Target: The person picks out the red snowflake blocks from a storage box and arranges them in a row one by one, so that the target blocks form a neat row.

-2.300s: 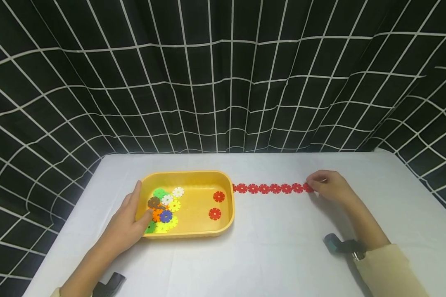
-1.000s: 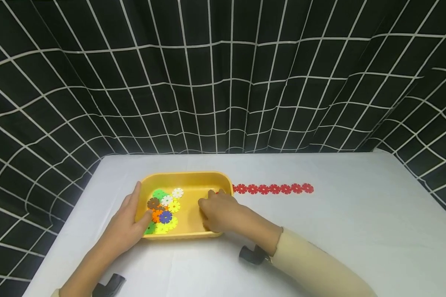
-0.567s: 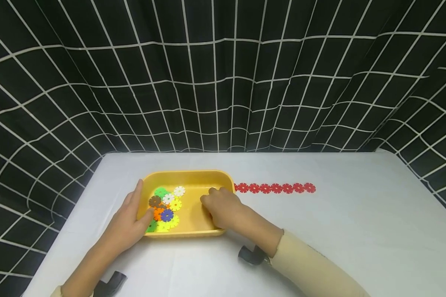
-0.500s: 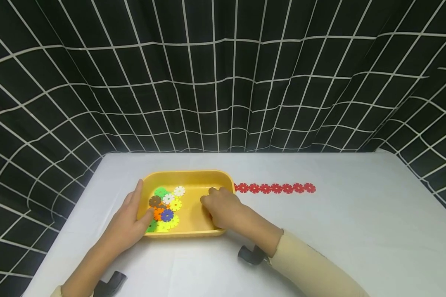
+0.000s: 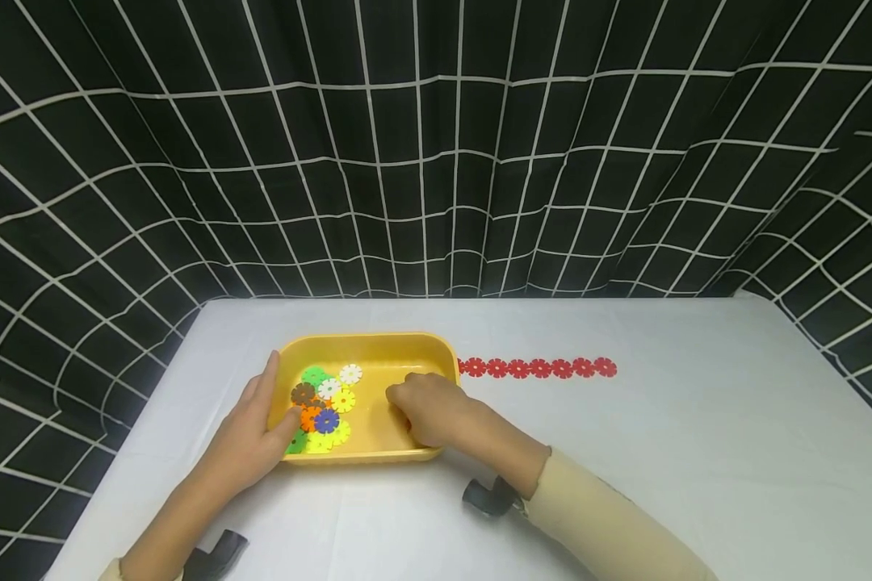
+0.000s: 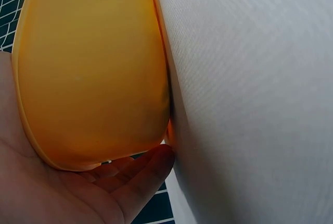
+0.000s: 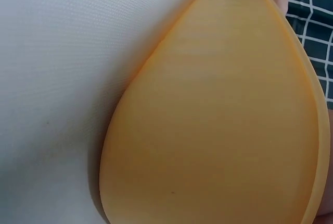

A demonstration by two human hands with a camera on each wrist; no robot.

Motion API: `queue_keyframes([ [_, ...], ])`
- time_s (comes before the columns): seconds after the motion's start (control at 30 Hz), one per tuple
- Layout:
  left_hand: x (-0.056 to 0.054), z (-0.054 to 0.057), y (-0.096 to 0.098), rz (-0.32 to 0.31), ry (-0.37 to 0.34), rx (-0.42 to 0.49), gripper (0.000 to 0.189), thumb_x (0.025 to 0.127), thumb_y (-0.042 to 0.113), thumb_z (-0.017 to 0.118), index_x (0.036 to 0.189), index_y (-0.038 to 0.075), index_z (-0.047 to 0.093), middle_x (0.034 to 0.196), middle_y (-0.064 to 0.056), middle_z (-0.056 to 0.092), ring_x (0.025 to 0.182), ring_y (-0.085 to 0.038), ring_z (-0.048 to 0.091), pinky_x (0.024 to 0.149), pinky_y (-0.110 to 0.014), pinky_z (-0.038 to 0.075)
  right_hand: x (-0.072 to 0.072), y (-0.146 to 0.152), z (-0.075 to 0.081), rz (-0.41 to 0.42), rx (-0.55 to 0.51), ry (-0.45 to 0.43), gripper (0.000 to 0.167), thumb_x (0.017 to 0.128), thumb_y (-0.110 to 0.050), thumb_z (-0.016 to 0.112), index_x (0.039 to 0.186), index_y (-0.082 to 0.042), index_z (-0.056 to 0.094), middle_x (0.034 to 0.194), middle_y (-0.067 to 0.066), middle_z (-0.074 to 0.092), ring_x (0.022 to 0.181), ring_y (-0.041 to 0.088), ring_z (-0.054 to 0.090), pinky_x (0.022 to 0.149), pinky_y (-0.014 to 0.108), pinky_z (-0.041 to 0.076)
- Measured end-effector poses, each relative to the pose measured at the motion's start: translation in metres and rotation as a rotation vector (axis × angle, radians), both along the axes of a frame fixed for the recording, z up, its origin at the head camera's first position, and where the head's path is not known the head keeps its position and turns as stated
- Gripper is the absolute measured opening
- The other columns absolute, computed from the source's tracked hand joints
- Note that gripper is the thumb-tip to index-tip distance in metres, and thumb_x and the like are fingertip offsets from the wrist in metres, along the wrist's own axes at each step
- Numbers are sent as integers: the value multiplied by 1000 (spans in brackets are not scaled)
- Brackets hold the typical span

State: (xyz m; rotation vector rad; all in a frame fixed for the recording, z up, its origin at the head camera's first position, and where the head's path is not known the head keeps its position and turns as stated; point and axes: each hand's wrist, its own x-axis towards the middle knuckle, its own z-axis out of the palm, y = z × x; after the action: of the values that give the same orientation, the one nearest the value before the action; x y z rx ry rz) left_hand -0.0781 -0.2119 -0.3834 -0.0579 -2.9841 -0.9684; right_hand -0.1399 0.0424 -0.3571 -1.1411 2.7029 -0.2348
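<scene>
A yellow tray [image 5: 363,457] stands on the table, its outer wall filling much of both wrist views. My left hand [image 5: 247,440] grips the tray's left end, thumb inside and fingers outside. Inside, at the left, lies a heap of plastic snowflake discs, with a blue disc [image 5: 326,420], a brown disc [image 5: 303,394] and a white disc [image 5: 350,374] among them. My right hand [image 5: 436,411] reaches into the tray's right end, fingers bent down. Its fingertips, and whatever they touch, are hidden. A row of red snowflake discs [image 5: 540,369] runs right from the tray.
A white cloth [image 5: 668,452] covers the table. Behind it hangs a black curtain [image 5: 436,186] with a white grid, which also comes round both sides. Dark wrist-camera mounts sit under both forearms, the right mount [image 5: 488,498] just in front of the tray.
My right hand has left the right end of the red row and come into the tray, covering the two red discs there. It has since shifted only slightly. My left hand stays put.
</scene>
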Motion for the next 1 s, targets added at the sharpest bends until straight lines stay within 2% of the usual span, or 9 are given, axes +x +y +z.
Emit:
queue_keyframes([
  [0.2,0,0,0,3,-4,5,85,96,19,56,161,5,2,153,-27,31,132,-46,42,106,-66,33,-2,0,-1,-2,-26,-131,24,72,5,74,77,-13,59,65,-6,50,66,12,47,60,22,40],
  [0.33,0,-1,0,3,-2,7,85,96,19,56,161,4,3,153,-27,31,132,-46,42,107,-66,33,-3,0,-2,1,-60,-169,24,73,4,76,79,-13,61,68,-6,51,68,11,48,62,21,41],
  [0.53,0,-1,-1,0,1,3,85,96,20,56,161,5,3,153,-27,32,132,-46,42,106,-67,33,-2,2,-3,0,-140,-172,20,75,-5,82,84,-12,65,69,-7,52,70,11,49,65,21,42],
  [0.73,0,-1,-1,1,2,3,85,96,20,56,161,4,4,152,-27,31,131,-46,43,106,-67,33,-1,3,-4,-15,-217,-186,15,78,-12,85,83,-14,70,66,-9,55,67,11,51,61,21,44],
  [0.87,0,-1,-2,-5,8,0,85,96,20,56,161,4,4,152,-27,32,131,-46,43,106,-66,33,0,3,-5,-17,-234,-184,12,80,-16,85,83,-16,73,66,-10,56,66,10,50,60,20,44],
  [1.0,0,-1,-1,-6,8,-1,85,95,20,56,161,4,4,151,-27,33,131,-46,43,106,-67,33,0,3,-5,-11,-231,-177,14,83,-18,83,78,-19,69,64,-10,54,65,9,49,59,20,43],
])
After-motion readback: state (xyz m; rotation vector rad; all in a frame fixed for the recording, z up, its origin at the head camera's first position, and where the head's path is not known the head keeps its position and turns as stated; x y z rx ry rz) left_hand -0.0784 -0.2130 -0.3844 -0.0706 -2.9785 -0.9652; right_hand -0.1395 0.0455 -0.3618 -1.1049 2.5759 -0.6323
